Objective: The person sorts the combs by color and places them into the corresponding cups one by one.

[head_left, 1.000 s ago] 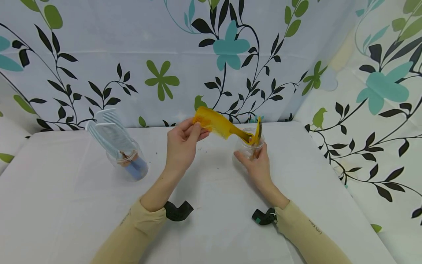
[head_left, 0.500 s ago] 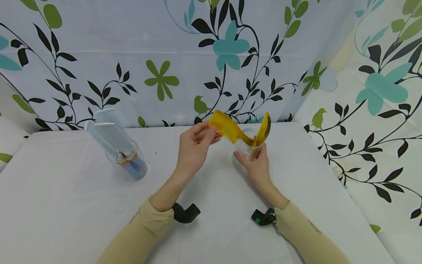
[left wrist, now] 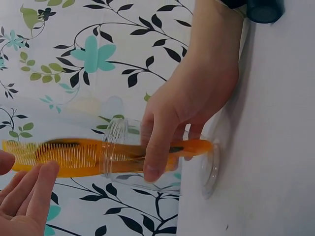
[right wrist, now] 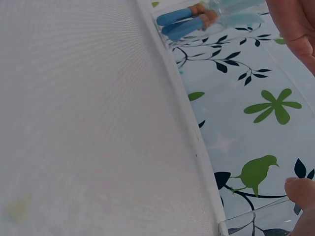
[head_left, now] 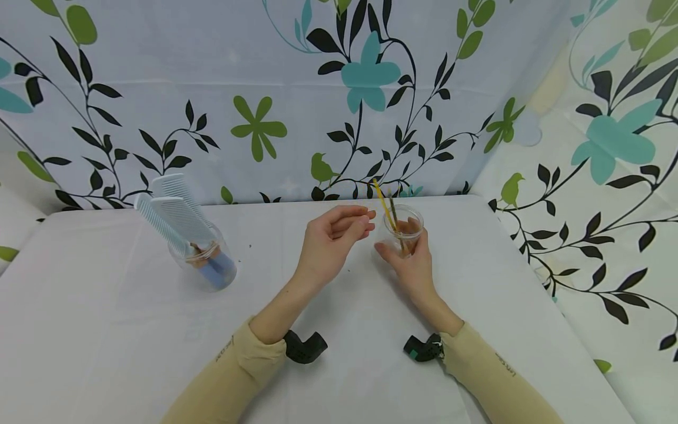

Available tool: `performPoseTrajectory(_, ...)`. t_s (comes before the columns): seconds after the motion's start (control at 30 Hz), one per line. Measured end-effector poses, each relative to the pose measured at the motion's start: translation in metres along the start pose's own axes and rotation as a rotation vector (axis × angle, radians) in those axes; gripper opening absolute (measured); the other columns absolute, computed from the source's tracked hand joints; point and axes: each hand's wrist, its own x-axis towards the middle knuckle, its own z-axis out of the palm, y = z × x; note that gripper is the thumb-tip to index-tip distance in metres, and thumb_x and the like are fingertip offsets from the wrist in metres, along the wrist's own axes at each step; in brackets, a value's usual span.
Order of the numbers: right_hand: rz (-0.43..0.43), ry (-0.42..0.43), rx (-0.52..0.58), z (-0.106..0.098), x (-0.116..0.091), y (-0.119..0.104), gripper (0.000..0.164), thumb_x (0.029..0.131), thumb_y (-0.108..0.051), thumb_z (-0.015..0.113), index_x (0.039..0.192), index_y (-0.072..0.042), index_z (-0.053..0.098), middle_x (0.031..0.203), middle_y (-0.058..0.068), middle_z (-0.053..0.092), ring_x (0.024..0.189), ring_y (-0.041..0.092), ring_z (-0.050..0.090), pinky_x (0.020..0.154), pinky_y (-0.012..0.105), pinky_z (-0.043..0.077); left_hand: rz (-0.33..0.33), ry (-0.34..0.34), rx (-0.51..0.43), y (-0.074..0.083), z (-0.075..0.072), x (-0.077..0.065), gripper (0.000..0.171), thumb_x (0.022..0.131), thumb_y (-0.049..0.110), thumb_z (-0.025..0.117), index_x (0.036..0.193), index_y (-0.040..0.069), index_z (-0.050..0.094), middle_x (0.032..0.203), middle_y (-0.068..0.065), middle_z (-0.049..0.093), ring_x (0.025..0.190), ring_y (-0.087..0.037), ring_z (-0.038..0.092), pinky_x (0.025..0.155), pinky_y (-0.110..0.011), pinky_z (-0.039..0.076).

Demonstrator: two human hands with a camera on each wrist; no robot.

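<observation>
Two yellow combs with dark streaks stand in a clear glass jar [head_left: 411,215] in the head view. Seen edge-on, the yellow comb [head_left: 382,200] leans left out of the rim, with the darker one beside it. My right hand [head_left: 417,272] grips the jar, its thumb on the near side. In the left wrist view, the combs' handles reach the jar's bottom, and the toothed part of a comb [left wrist: 81,160] sticks out. My left hand [head_left: 329,246] hovers left of the jar, fingers loosely bent, apart from the combs and holding nothing.
On the left of the white table [head_left: 132,353] stands another clear jar [head_left: 226,238] with several pale blue combs [head_left: 182,218], whose handles are darker blue. A patterned cloth [head_left: 185,59] hangs behind the table's back edge.
My left hand has moved right and let go of the yellow comb. The combs have turned from broadside to edge-on, tilting left. My right hand stays on the jar.
</observation>
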Motion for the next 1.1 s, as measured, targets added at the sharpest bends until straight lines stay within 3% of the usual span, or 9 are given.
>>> performPoseTrajectory(0.2,-0.007,-0.004,-0.023,0.0,-0.0013,-0.0008,0.088,0.085,-0.033,0.08,0.151,-0.01,0.026,0.147,0.005,0.047,0.142,0.023,0.039,0.119,0.052,0.027,-0.011,-0.015,0.0,-0.0021,0.0017,-0.0027,0.027,0.099,0.012,0.062,0.124,0.0,0.063,0.119,-0.014,0.072,0.104,-0.031,0.071,0.088,-0.028,0.058)
performPoseTrajectory(0.57,-0.032,-0.009,-0.026,-0.0008,0.001,0.0015,0.091,0.085,-0.033,0.08,0.152,-0.006,0.025,0.145,0.006,0.048,0.139,0.022,0.042,0.118,0.054,0.029,-0.019,-0.017,0.01,-0.0047,0.0001,-0.0042,0.025,0.099,0.009,0.061,0.122,0.0,0.064,0.119,-0.014,0.072,0.103,-0.026,0.072,0.088,-0.028,0.057)
performPoseTrajectory(0.8,-0.018,0.001,-0.044,0.0,0.0019,0.0019,0.087,0.085,-0.037,0.079,0.15,-0.012,0.028,0.145,0.001,0.048,0.133,0.019,0.045,0.115,0.05,0.034,-0.019,-0.015,0.008,-0.0082,-0.0035,-0.0054,0.024,0.099,0.01,0.061,0.121,0.0,0.064,0.119,-0.014,0.072,0.103,-0.025,0.072,0.089,-0.028,0.057)
performPoseTrajectory(1.1,-0.009,-0.006,-0.036,-0.0008,0.002,0.0037,0.089,0.085,-0.039,0.079,0.151,-0.009,0.026,0.145,0.001,0.048,0.136,0.02,0.043,0.116,0.052,0.033,-0.045,-0.015,0.007,-0.0081,-0.0064,-0.0085,0.024,0.1,0.01,0.06,0.121,0.0,0.064,0.117,-0.014,0.072,0.103,-0.025,0.072,0.089,-0.027,0.057)
